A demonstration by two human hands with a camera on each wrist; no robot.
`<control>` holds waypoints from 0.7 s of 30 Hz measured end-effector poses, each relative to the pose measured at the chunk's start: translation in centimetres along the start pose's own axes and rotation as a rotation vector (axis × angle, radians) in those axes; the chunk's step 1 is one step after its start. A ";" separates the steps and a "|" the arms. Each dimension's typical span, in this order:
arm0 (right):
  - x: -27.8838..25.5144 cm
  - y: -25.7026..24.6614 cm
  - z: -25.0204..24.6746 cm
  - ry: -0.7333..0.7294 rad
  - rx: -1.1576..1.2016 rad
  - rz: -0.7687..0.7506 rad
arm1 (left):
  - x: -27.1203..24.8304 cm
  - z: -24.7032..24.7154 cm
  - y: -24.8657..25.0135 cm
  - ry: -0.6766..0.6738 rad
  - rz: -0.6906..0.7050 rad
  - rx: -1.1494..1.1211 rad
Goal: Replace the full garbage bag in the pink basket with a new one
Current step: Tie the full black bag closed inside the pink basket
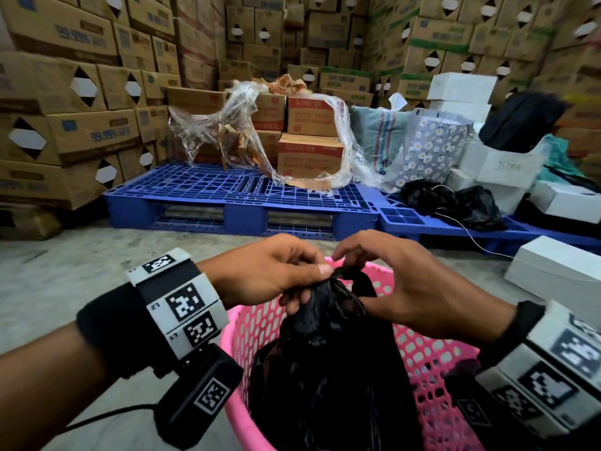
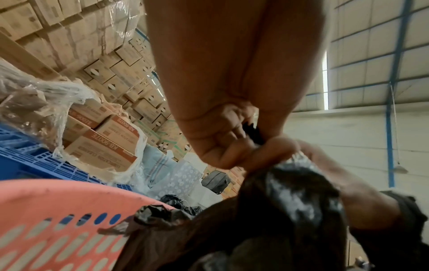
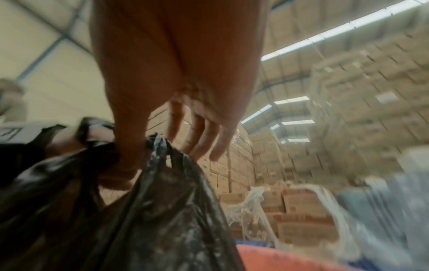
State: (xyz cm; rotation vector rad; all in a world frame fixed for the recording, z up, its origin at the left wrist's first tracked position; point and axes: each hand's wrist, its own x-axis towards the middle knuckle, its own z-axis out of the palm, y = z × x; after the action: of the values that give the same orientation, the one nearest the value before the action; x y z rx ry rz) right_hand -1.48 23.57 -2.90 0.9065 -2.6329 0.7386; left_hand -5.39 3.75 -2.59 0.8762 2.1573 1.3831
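Observation:
A pink perforated basket (image 1: 432, 359) stands on the floor right in front of me, with a full black garbage bag (image 1: 325, 369) inside it. The bag's top is gathered into a bunch above the rim. My left hand (image 1: 292, 281) grips this gathered neck with curled fingers and thumb. My right hand (image 1: 354, 258) pinches the black plastic at the very top of the bunch. In the left wrist view the left hand (image 2: 241, 146) pinches the bag (image 2: 278, 210) above the basket (image 2: 46, 220). The right wrist view shows the right hand (image 3: 148, 146) holding the bag (image 3: 150, 210).
Blue plastic pallets (image 1: 240, 193) lie beyond the basket, carrying cartons and loose clear wrap (image 1: 227, 125). A second black bag (image 1: 455, 203) lies on the right pallet. White boxes (image 1: 553, 268) sit at the right. Stacked cartons (image 1: 65, 92) wall the room. Bare concrete floor (image 1: 65, 271) spreads to the left.

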 end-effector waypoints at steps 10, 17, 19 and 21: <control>-1.4 -0.6 -1.3 -0.090 -0.090 -0.111 | -0.1 -0.1 -1.1 0.077 0.106 -0.084; -8.3 5.8 -6.5 -0.521 -0.018 0.364 | -3.5 -1.7 -4.1 -0.135 0.388 0.820; -9.9 7.1 -6.4 -0.632 -0.080 0.449 | -4.1 -1.8 -5.2 -0.192 0.404 1.016; -11.2 8.0 -6.4 -0.675 -0.122 0.521 | -4.4 -2.0 -6.0 -0.206 0.355 1.107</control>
State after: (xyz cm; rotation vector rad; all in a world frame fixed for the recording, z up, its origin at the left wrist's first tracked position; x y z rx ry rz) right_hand 2.61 38.02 -4.98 0.4798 -3.5392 0.3980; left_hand -5.23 -2.44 -7.20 1.7322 2.6072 0.0432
